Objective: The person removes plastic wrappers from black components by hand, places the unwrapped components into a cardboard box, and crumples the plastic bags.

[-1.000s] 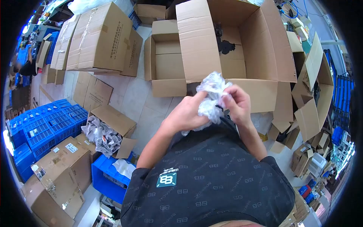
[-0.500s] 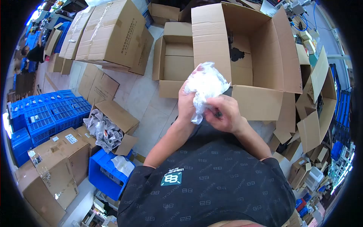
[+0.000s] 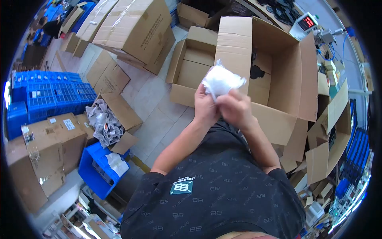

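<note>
A crumpled white plastic bag (image 3: 223, 81) is held up in front of my chest, its contents hidden. The fingers of my left hand (image 3: 205, 105) are closed round its lower left side. Against the bag's lower end, my right hand (image 3: 235, 107) is curled with its fingers pinched on the plastic, a little blurred. Just beyond the hands stands a big open cardboard box (image 3: 280, 85) with a few dark pieces inside. To its left is a smaller open cardboard box (image 3: 193, 75).
At the left are stacked blue crates (image 3: 51, 95), a box of crumpled grey wrapping (image 3: 104, 123) and a blue bin (image 3: 95, 171). Tall taped cartons (image 3: 135, 32) stand at the upper left. A device with a red display (image 3: 306, 23) sits at the upper right.
The bag is now bunched higher and more rounded, and its hanging tail no longer shows. My right hand has moved closer to my left. The camera view has tilted.
</note>
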`<state>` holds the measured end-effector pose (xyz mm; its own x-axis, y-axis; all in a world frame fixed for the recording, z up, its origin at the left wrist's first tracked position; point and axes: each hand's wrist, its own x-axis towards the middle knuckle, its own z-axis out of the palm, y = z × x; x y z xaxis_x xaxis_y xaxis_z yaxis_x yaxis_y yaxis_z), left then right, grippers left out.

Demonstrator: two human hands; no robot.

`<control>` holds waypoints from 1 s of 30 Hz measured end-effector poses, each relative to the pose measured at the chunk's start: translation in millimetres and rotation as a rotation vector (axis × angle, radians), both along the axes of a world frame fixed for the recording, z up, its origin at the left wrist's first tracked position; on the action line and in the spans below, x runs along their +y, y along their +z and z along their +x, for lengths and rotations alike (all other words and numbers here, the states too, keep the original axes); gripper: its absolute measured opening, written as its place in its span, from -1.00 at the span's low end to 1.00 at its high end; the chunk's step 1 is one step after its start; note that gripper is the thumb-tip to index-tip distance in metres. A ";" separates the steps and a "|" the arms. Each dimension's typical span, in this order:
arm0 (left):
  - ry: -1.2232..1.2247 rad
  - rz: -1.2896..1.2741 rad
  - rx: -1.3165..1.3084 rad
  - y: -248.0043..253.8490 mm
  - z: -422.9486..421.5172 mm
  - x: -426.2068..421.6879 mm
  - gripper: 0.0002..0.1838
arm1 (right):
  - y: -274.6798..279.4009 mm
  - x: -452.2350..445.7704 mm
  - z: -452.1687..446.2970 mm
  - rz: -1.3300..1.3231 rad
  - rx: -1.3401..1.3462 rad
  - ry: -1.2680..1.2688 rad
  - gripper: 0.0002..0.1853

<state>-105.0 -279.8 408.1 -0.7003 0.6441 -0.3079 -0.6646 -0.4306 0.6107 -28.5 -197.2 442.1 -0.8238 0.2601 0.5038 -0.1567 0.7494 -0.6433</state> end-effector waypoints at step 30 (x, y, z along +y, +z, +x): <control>0.779 -0.572 0.629 -68.5 -16.1 -358.4 -0.61 | -27.5 -290.7 -111.9 -0.207 -0.636 1.161 -0.84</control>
<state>-121.1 -638.2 339.6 -0.9799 -0.1518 0.1295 0.1515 -0.1437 0.9780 -140.4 -487.9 414.5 -0.6933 -0.7206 -0.0107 -0.2647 0.2684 -0.9262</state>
